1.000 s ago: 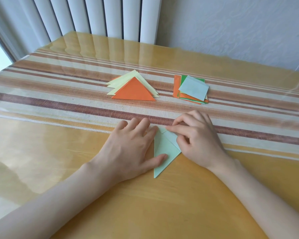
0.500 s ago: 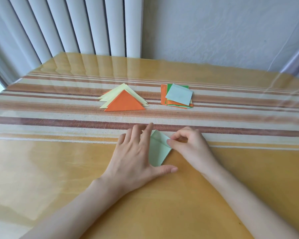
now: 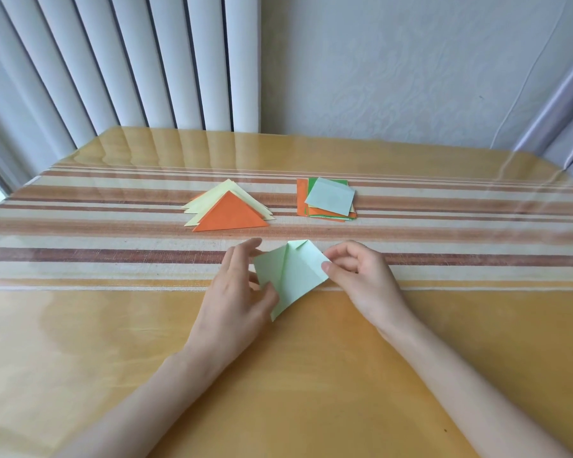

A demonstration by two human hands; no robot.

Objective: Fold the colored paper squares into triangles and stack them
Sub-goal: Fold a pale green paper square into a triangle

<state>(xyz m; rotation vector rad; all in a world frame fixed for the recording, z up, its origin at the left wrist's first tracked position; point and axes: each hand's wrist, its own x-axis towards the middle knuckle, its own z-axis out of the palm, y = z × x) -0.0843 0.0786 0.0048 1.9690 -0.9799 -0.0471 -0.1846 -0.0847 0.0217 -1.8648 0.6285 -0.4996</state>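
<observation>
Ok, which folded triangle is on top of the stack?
The orange triangle at the front, the only one whose whole face shows; the pale yellow triangles peek out from beneath it.

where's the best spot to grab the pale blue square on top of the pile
The pale blue square lies flat, turned askew on the pile, so its right corner seems to jut past the sheets beneath. Pinch that corner, coming from the right, with a fingertip slid under so only this sheet lifts.
</observation>
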